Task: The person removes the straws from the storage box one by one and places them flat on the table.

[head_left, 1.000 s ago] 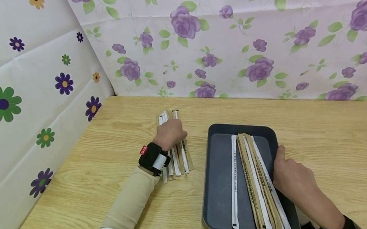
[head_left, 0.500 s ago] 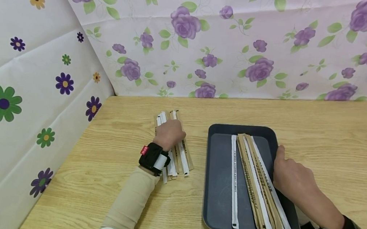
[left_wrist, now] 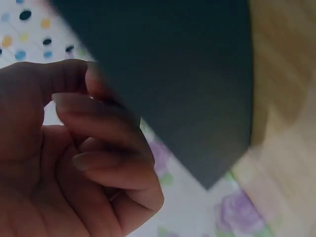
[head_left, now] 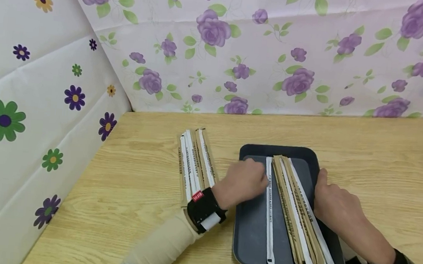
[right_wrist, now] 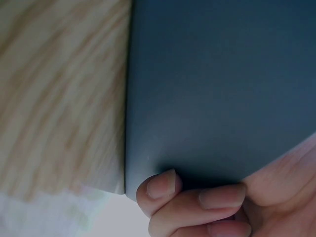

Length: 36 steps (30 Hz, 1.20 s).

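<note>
Records, by head, wrapped sticks [head_left: 192, 164] left of left hand [head_left: 242, 183] and, in a tray [head_left: 249, 236], right of it, likely light, stiff, slippery, best pinched mid-length; by left wrist, curled fingers [left_wrist: 118, 170] of unverifiable grip; by right wrist, right hand [right_wrist: 210, 211] gripping the tray.

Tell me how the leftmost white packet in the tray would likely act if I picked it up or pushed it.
The white packet lies straight from end to end, so it's probably fairly stiff. It's long and slim, so likely light. It looks flattish, so a nudge would probably slide it across the tray rather than roll it.
</note>
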Motion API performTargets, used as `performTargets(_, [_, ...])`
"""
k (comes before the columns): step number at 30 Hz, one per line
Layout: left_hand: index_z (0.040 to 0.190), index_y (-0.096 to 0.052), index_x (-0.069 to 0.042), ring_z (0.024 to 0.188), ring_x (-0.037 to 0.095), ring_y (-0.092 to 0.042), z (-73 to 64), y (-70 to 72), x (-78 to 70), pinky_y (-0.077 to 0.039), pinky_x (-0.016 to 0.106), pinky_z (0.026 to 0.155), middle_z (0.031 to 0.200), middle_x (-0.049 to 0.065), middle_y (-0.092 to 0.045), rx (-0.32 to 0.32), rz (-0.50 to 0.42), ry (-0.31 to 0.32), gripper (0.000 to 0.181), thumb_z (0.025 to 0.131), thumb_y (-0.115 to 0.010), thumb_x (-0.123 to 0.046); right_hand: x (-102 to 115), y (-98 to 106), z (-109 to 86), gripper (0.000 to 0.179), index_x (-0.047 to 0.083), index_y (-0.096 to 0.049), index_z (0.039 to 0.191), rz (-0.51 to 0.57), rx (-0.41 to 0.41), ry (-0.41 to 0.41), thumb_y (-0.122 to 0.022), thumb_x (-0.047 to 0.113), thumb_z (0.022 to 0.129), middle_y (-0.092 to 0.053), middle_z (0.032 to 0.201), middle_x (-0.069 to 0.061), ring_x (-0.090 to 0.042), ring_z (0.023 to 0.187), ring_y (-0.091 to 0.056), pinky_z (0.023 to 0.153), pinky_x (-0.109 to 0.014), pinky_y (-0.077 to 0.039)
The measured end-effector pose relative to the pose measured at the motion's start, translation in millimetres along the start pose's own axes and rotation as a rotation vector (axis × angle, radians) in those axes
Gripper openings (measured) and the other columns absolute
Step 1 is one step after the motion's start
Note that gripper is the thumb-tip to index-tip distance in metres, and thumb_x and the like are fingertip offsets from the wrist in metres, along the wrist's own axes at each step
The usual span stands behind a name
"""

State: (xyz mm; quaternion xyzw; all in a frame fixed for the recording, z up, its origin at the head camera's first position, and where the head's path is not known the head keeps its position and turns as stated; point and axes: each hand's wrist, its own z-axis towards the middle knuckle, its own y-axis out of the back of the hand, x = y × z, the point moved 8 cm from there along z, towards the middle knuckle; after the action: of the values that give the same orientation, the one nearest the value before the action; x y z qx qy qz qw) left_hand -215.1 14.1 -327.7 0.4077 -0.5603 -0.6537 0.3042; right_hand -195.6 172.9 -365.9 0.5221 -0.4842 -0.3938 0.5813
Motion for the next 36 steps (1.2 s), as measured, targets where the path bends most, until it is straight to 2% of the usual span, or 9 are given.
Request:
performTargets(2, [0.050, -0.043, -0.016, 0.037, 0.007, -0.041, -2.3, -6.2, -8.8, -0.033, 0.022, 0.031, 0.045, -0.004, -0.038, -0.002, 0.044, -0.025, 0.042, 0.091, -0.050, -0.019, 0, -1, -0.3, 0.066, -0.024, -0.021, 0.131, -0.001, 0.013, -0.006, -0.054, -0.001, 0.079, -0.047, 0.049, -0.010, -0.020, 0.037, -0.042, 0.033, -0.034, -0.034])
performTargets(4, [0.051, -0.046, -0.015, 0.038, 0.008, -0.043, -4.2, -13.9, -14.2, -0.036, 0.023, 0.032, 0.046, -0.003, -0.039, 0.024, 0.071, -0.030, 0.042, 0.092, -0.051, -0.021, -1, -2, -0.4, 0.066, -0.024, -0.020, 0.131, -0.003, 0.022, -0.012, -0.054, -0.001, 0.079, -0.048, 0.050, -0.011, -0.020, 0.038, -0.042, 0.033, -0.034, -0.035])
performTargets(8, [0.054, -0.052, -0.015, 0.041, 0.009, -0.046, -7.8, -32.3, -22.6, -0.039, 0.025, 0.036, 0.050, 0.000, -0.045, 0.141, 0.092, -0.020, 0.043, 0.094, -0.049, -0.027, -2, -2, 0.0, 0.067, -0.024, -0.019, 0.131, -0.001, 0.030, -0.016, -0.054, -0.001, 0.079, -0.049, 0.051, -0.012, -0.021, 0.038, -0.043, 0.033, -0.035, -0.036])
performTargets(11, [0.055, -0.053, -0.016, 0.043, 0.011, -0.047, -10.4, -40.4, -27.8, -0.039, 0.025, 0.037, 0.051, 0.001, -0.047, 0.180, 0.104, -0.033, 0.042, 0.095, -0.049, -0.027, -3, -1, 0.7, 0.067, -0.025, -0.019, 0.131, 0.000, 0.027, -0.017, -0.054, -0.001, 0.079, -0.049, 0.051, -0.013, -0.021, 0.038, -0.043, 0.033, -0.035, -0.036])
performTargets(17, [0.050, -0.040, -0.017, 0.040, 0.011, -0.044, -12.4, -39.6, -33.2, -0.032, 0.024, 0.033, 0.048, -0.001, -0.038, 0.091, 0.189, -0.079, 0.045, 0.093, -0.052, -0.024, -1, 1, -0.1, 0.065, -0.024, -0.021, 0.131, -0.003, 0.008, -0.011, -0.054, -0.001, 0.079, -0.048, 0.051, -0.012, -0.021, 0.038, -0.043, 0.033, -0.035, -0.035])
performTargets(21, [0.049, -0.033, -0.018, 0.037, 0.010, -0.039, -11.7, -36.8, -32.3, -0.026, 0.023, 0.032, 0.046, -0.002, -0.028, 0.073, 0.151, -0.075, 0.047, 0.093, -0.051, -0.022, -1, 2, -0.7, 0.064, -0.024, -0.022, 0.130, 0.000, 0.004, -0.006, -0.053, -0.001, 0.079, -0.046, 0.048, -0.010, -0.020, 0.036, -0.041, 0.032, -0.033, -0.032])
performTargets(24, [0.048, -0.032, -0.018, 0.035, 0.010, -0.035, -10.3, -31.9, -29.5, -0.025, 0.023, 0.030, 0.045, -0.003, -0.025, 0.066, 0.112, -0.048, 0.048, 0.092, -0.050, -0.020, 0, 2, -0.8, 0.065, -0.024, -0.022, 0.130, -0.002, -0.004, 0.003, -0.054, -0.001, 0.078, -0.045, 0.047, -0.009, -0.020, 0.036, -0.041, 0.032, -0.033, -0.032])
performTargets(29, [0.047, -0.032, -0.018, 0.035, 0.009, -0.032, -9.7, -18.4, -24.8, -0.024, 0.022, 0.029, 0.045, -0.004, -0.023, 0.021, 0.096, -0.015, 0.048, 0.091, -0.051, -0.020, 0, 0, -0.2, 0.065, -0.024, -0.022, 0.130, -0.009, -0.011, 0.006, -0.055, -0.001, 0.078, -0.047, 0.048, -0.011, -0.021, 0.037, -0.042, 0.032, -0.035, -0.034])
performTargets(36, [0.047, -0.031, -0.018, 0.035, 0.007, -0.031, -8.4, -9.6, -19.0, -0.026, 0.020, 0.030, 0.044, -0.005, -0.024, 0.009, 0.055, -0.001, 0.048, 0.091, -0.052, -0.022, 0, -1, 0.5, 0.065, -0.025, -0.022, 0.130, 0.000, 0.000, 0.003, -0.054, -0.001, 0.079, -0.048, 0.050, -0.012, -0.021, 0.038, -0.042, 0.033, -0.036, -0.035])
